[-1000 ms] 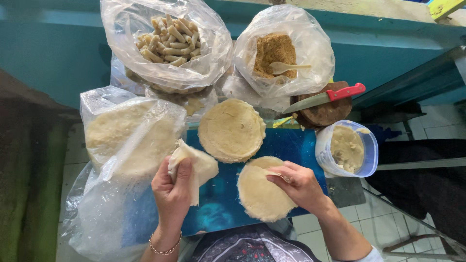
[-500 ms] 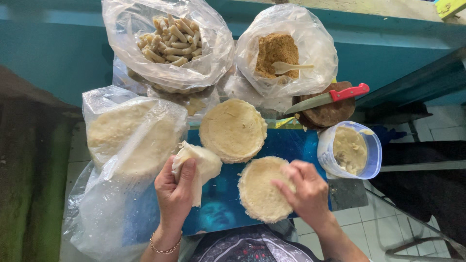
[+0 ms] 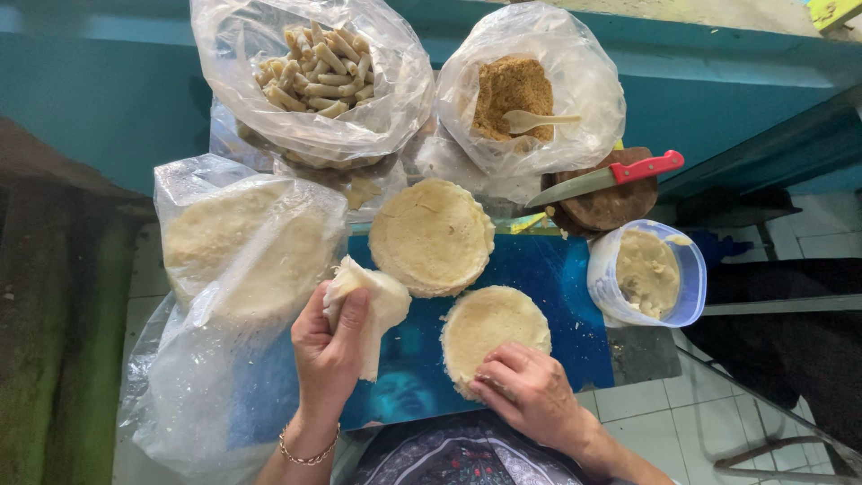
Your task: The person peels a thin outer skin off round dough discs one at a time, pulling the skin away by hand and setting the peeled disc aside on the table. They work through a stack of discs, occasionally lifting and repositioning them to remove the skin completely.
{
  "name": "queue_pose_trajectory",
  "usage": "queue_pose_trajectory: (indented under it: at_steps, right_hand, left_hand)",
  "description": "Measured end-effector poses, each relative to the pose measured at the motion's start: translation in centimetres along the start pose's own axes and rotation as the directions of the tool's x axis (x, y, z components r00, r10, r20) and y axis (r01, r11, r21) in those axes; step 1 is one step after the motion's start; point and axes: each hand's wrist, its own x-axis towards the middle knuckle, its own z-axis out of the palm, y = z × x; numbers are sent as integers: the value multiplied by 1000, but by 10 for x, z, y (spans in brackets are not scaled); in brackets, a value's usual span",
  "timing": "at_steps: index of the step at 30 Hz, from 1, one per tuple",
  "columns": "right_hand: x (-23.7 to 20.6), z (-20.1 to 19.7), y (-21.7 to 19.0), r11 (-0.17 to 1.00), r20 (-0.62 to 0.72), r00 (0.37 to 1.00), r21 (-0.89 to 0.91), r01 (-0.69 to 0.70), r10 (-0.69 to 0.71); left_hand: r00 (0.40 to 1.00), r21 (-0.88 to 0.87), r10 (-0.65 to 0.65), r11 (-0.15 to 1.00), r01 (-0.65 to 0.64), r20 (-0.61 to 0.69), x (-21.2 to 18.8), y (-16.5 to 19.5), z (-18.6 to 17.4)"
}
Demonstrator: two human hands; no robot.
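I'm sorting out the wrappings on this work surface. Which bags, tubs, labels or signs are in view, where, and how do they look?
Clear bag of pale rolled sticks: top left, open.
Clear bag of brown crumbs: top right, pale spoon inside.
Clear bag of pale flat sheets: left, beside the left hand.
Round clear tub: right, pale paste inside.
No readable labels, signs or screens.

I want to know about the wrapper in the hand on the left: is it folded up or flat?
Folded. The left hand grips a pale wrapper bunched over itself, unlike the flat round stack beside it.
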Motion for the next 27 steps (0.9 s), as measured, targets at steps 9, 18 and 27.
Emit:
queue_pose_trajectory:
  at_steps: [9, 18, 27]
  right_hand:
    - [-1, -7, 27, 952, -205, 934, -30, -303, 291]
    - [19, -16, 41, 910, -360, 894, -213, -356, 266]
    - [71, -29, -5, 985, -241, 970, 172, 3, 39]
  left_hand:
    - [995, -81, -26, 996, 34, 96, -1, -6, 1]
    - [955, 14, -131, 991, 132, 267, 3, 0, 16]
    - [880, -161, -257, 925, 343, 400, 1, 1, 45]
